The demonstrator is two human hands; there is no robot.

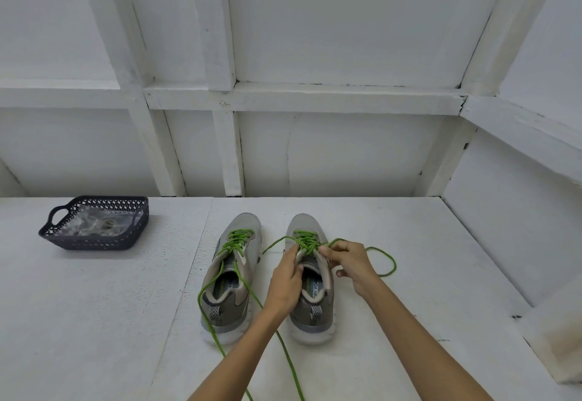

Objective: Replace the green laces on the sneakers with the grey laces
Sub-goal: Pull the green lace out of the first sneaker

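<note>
- Unlacing looks barely under way. The green lace [305,240] on the sneaker [315,312] under the hands is untied and slack, yet it still criss-crosses the eyelets toward the toe.
- The right hand [349,262] pinches that lace at the top eyelets, with its fingers curled on the strand. A long loose loop of the lace lies on the desk [94,322] on the outer side of the shoe.
- The left hand [285,277] grips the tongue and upper edge of the same sneaker, apparently steadying it.
- The second sneaker [220,306] stands just beside the first, both with their toes pointing away from the person.
- Its own second green lace [239,236] is untied too but remains threaded through the front eyelets. Its ends trail past the heel toward the near edge of the desk.
- No grey laces show on either shoe. By my reading, both green laces have yet to come fully out and all the re-threading is left.
- A dark basket [94,240] sits well apart, near the back of the desk on the left-hand side. It holds a crumpled clear bag [91,222], and I cannot tell whether the grey laces are inside.
</note>
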